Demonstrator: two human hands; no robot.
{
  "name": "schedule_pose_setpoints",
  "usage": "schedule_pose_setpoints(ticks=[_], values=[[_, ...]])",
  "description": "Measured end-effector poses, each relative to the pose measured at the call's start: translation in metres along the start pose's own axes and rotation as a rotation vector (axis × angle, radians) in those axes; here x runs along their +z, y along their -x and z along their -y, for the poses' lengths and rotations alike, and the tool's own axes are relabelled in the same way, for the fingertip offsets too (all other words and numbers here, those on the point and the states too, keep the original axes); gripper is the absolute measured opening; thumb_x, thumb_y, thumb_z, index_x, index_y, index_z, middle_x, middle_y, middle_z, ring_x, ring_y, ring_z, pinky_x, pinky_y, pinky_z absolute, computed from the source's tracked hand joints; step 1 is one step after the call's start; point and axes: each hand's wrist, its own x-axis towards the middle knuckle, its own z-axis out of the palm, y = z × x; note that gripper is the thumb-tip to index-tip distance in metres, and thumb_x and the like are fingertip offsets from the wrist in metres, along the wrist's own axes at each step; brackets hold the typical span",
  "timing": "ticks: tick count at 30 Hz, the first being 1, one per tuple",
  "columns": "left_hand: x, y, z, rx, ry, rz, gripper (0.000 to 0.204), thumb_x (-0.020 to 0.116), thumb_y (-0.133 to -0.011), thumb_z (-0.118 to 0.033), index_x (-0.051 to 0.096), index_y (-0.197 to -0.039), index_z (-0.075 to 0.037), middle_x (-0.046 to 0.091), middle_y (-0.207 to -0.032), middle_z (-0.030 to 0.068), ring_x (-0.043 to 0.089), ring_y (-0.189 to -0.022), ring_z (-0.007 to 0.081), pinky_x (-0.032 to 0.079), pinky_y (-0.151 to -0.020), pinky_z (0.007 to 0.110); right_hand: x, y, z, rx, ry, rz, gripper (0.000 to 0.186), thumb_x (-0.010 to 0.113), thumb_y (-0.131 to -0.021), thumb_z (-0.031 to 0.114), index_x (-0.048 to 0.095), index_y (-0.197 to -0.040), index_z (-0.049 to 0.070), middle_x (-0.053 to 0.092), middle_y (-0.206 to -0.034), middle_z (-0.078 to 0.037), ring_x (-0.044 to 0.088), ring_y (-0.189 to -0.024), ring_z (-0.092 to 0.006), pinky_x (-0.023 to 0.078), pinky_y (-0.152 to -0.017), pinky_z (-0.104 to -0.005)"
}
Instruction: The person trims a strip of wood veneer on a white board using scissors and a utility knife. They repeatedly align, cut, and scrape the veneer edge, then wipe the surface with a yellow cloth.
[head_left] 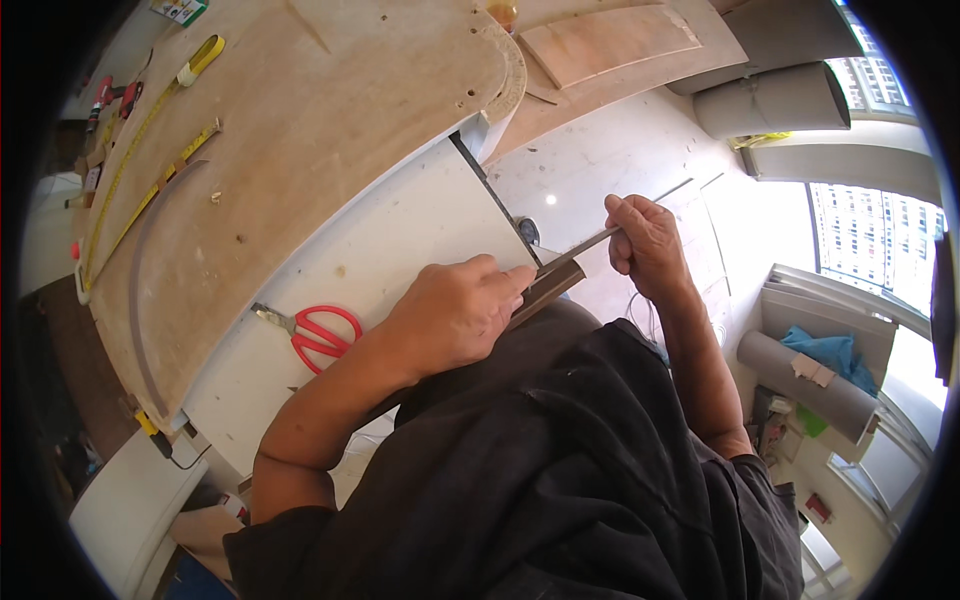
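My right hand [648,245] is closed in a pinch on a thin grey-brown strip [580,250]. The strip slants down to my left hand [465,305], whose fingers press on its other end. Beneath that hand a wider brown trim piece [548,294] runs along, close to my lap; the hand hides most of it. Red-handled scissors [326,338] lie beside my left forearm on a white panel [400,225], blades toward the wooden board.
A large wooden board [330,110] spans the left, with a yellow tape measure [150,140], a curved grey strip [140,290] and a red drill [102,97]. At the right are large grey rolls [775,100], a blue cloth [825,350] and windows. A flat wooden panel [610,45] lies at the back.
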Motion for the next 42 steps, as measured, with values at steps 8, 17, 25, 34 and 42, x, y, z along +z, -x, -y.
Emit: schedule_pose_setpoints(ticks=[8, 17, 25, 34, 42], values=[[-0.019, 0.029, -0.003, -0.013, -0.043, 0.089, 0.031, 0.074, -0.090, -0.008, 0.072, -0.122, -0.005, 0.061, -0.080, 0.0122, 0.063, -0.064, 0.0319, 0.052, -0.059, 0.041, 0.022, 0.024, -0.003, 0.038, 0.159, 0.080, 0.036, 0.067, -0.104, 0.029, 0.065, -0.084, 0.000, 0.056, -0.052, -0.004, 0.047, -0.040, -0.0103, 0.034, -0.040, -0.0270], [-0.007, 0.005, -0.001, 0.031, -0.043, -0.046, 0.030, 0.075, -0.089, -0.006, 0.074, -0.120, -0.004, 0.061, -0.080, 0.0116, 0.063, -0.062, 0.0298, 0.051, -0.057, 0.039, 0.000, 0.004, 0.002, -0.025, 0.070, 0.046, 0.038, 0.069, -0.103, 0.033, 0.064, -0.086, -0.001, 0.052, -0.053, -0.002, 0.044, -0.040, -0.0096, 0.033, -0.040, -0.0252], [-0.016, 0.043, -0.006, 0.030, -0.094, 0.077, 0.032, 0.073, -0.091, -0.010, 0.070, -0.121, -0.001, 0.060, -0.080, 0.0118, 0.065, -0.067, 0.0317, 0.053, -0.057, 0.043, 0.021, 0.032, -0.002, 0.009, 0.185, 0.126, 0.034, 0.068, -0.104, 0.027, 0.066, -0.083, 0.001, 0.055, -0.053, -0.003, 0.048, -0.040, -0.0100, 0.035, -0.040, -0.0255], [-0.006, 0.014, 0.000, -0.023, -0.126, -0.157, 0.026, 0.075, -0.090, -0.010, 0.072, -0.115, -0.003, 0.064, -0.080, 0.0124, 0.065, -0.069, 0.0326, 0.052, -0.060, 0.042, 0.003, 0.003, 0.000, -0.097, 0.114, 0.106, 0.038, 0.068, -0.104, 0.033, 0.064, -0.086, 0.000, 0.050, -0.054, 0.000, 0.042, -0.041, -0.0078, 0.031, -0.040, -0.0245], [0.008, 0.012, -0.004, -0.053, -0.189, -0.080, 0.015, 0.073, -0.093, -0.016, 0.069, -0.098, -0.003, 0.061, -0.076, 0.0128, 0.062, -0.066, 0.0340, 0.051, -0.058, 0.045, -0.003, 0.002, -0.012, -0.063, 0.087, 0.073, 0.035, 0.067, -0.106, 0.034, 0.063, -0.085, 0.005, 0.045, -0.053, 0.002, 0.039, -0.041, -0.0074, 0.032, -0.040, -0.0239]])
